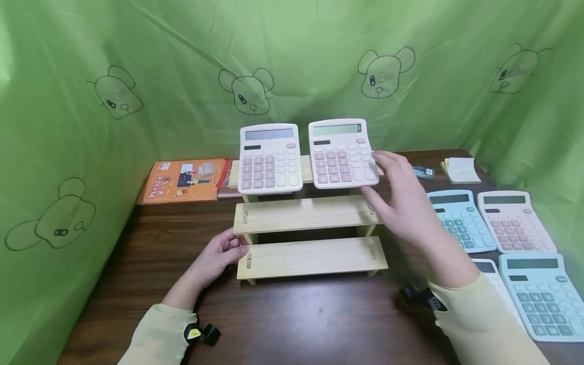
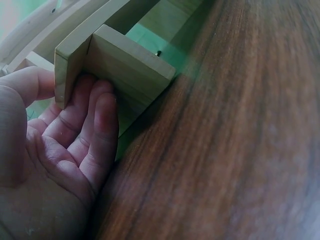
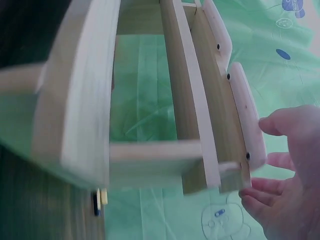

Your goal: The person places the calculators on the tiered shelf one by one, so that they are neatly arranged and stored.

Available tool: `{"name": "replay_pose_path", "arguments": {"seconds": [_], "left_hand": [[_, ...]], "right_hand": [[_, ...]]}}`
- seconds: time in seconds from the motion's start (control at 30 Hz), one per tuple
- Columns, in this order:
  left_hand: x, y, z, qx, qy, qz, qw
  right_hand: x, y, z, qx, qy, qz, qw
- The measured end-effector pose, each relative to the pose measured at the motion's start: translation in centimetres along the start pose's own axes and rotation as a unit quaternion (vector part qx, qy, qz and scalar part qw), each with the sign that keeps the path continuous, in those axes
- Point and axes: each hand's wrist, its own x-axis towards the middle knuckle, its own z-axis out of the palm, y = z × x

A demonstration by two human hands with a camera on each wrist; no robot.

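Two pink-keyed calculators [image 1: 270,158] top wooden rack [image 1: 310,210]; four other calculators [image 1: 543,299] left on desk [image 1: 315,324], around four o'clock. Left hand [image 1: 216,261] grips lowest tier [image 1: 312,257]; right hand [image 1: 406,203], loosely spread, touches right-hand calculator [image 1: 343,153].

The right wrist view blurs the nearest wooden shelf [image 3: 89,95].

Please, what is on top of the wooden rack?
On the top shelf of the wooden rack rest a left calculator and a right calculator, side by side, both with pink number keys. They cover most of that shelf; what lies under them cannot be seen.
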Motion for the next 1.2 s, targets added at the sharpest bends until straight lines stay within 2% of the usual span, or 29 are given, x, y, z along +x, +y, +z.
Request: {"name": "replay_pose_path", "arguments": {"seconds": [0.17,0.3,0.37,0.47,0.53,0.6,0.8,0.9,1.1,1.2], "left_hand": [[0.1,-0.1,-0.1,-0.002,-0.002,0.006,1.0],[0.2,-0.2,-0.2,-0.007,-0.001,0.008,0.9999],[0.2,-0.3,-0.2,-0.01,-0.006,0.008,0.9999],[0.1,-0.5,-0.1,-0.012,-0.014,0.005,0.9998],[0.1,-0.5,0.0,-0.01,-0.012,0.004,0.9999],[0.0,-0.4,0.0,-0.006,-0.008,0.003,0.9999],[-0.1,-0.2,0.0,-0.005,-0.009,0.005,0.9999],[-0.1,-0.2,-0.1,-0.005,-0.013,0.005,0.9999],[-0.1,-0.2,-0.2,0.005,-0.01,0.006,0.9999],[-0.1,-0.1,-0.2,0.007,-0.008,0.006,0.9999]], "right_hand": [[-1.2,1.7,-1.7,0.005,-0.002,0.021,1.0],[-1.8,3.2,-2.7,-0.028,-0.041,0.074,0.996],[-2.1,4.1,-3.3,-0.069,-0.082,0.123,0.987],[-2.6,5.7,-4.0,-0.125,-0.155,0.196,0.96],[-2.9,6.9,-4.1,-0.143,-0.192,0.227,0.944],[-3.1,8.1,-4.0,-0.147,-0.213,0.247,0.934],[-3.6,10.4,-3.3,-0.145,-0.253,0.268,0.918],[-3.7,10.8,-3.0,-0.148,-0.26,0.278,0.913],[-4.2,11.3,-3.2,-0.178,-0.281,0.315,0.889],[-4.3,11.5,-3.3,-0.185,-0.29,0.323,0.882]]}}
